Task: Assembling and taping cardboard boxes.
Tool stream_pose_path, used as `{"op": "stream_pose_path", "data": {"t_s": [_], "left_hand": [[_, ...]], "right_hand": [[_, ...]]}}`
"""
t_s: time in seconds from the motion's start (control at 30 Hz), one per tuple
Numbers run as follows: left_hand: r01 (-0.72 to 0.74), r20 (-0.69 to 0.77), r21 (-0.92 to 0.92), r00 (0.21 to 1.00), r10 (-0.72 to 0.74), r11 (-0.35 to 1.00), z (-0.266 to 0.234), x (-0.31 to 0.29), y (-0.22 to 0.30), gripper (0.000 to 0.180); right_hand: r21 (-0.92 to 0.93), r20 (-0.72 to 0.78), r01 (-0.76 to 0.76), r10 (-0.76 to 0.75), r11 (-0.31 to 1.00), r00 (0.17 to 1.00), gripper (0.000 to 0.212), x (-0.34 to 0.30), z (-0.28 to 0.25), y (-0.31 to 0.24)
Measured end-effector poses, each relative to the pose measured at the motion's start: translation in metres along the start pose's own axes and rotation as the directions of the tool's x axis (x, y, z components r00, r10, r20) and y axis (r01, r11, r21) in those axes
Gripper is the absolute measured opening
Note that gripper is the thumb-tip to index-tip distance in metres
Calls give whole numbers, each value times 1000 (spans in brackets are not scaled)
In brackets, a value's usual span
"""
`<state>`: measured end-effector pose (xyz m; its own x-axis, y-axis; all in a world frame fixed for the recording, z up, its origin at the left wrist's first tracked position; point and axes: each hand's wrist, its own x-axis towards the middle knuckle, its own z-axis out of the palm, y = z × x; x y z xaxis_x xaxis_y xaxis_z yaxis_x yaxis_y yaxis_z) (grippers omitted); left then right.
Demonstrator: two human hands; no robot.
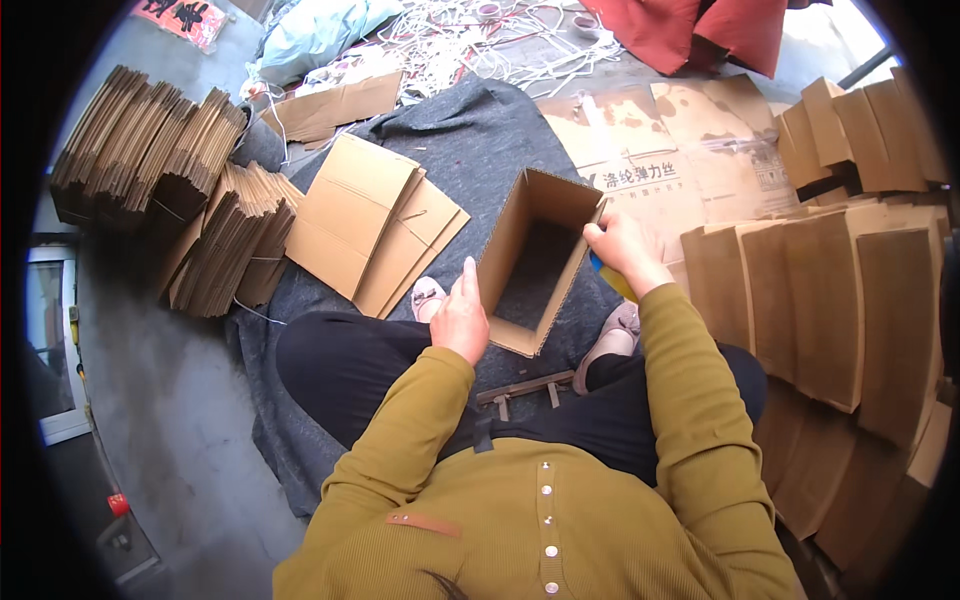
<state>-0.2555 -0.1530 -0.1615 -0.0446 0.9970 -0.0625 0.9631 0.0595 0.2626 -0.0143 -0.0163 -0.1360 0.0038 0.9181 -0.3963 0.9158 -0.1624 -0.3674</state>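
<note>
At my twelve o'clock stands a plain brown corrugated box [563, 200], rectangular, open-topped, shadowed inside. My left hand [460, 322], straight-fingered, grips nothing at its eight o'clock side; my right hand [628, 252] curls at two o'clock, over something blue-and-yellow [612, 277], hold unclear.

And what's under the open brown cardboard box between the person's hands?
Dark grey cloth shows beside the box and apparently through its shadowed opening; whatever lies directly behind the cardboard walls is covered.
</note>
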Motion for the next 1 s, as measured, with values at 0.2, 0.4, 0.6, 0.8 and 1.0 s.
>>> {"op": "stream_pose_path", "data": {"t_s": [0.2,0.4,0.6,0.8,1.0], "left_hand": [[-417,12,425,890,456,803,9,50,17,51],[-559,205,449,824,529,697,75,67,33,31],[-408,73,139,913,402,902,91,67,21,25],[-344,-258,-30,910,326,938,30,128,93,72],[-418,-67,125,901,428,900,43,132,68,59]], "right_hand": [[71,9,8,-9,997,1000,37,0,9,-17],[93,-2,-76,77,993,997,39,-4,12,-3],[173,14,-94,93,980,996,43,-7,16,-3],[184,14,-98,97,978,995,42,-4,17,7],[210,25,-113,110,971,994,41,-1,17,10]]}}
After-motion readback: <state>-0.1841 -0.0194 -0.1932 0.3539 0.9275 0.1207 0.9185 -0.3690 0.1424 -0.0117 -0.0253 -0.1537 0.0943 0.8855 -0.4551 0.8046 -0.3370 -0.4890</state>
